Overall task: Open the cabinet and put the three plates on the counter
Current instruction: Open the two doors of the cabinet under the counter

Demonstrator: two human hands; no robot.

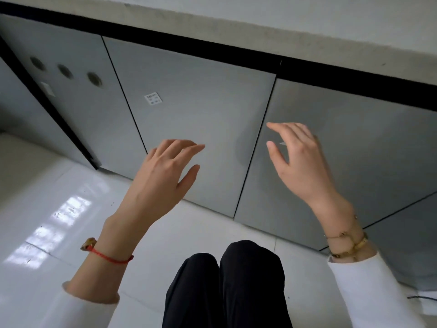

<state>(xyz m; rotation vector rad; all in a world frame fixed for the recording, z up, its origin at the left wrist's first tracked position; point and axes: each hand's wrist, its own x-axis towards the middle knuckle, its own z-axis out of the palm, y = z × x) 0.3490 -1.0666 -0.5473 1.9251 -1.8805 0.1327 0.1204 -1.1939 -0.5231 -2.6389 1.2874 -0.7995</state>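
Your left hand [163, 176] hovers in front of the middle cabinet door [201, 129], fingers loosely spread, holding nothing; can't tell if it touches the panel. Right of it, the vertical seam [256, 147] between that door and the right door [354, 157] is what matters: it runs top to bottom, no handle visible. Your right hand [300, 162] is nearer, fingertips [270, 125] curled open just at the seam, empty. Doors shut, plates not visible, presumably inside. Counter [260, 27] is above, far side.
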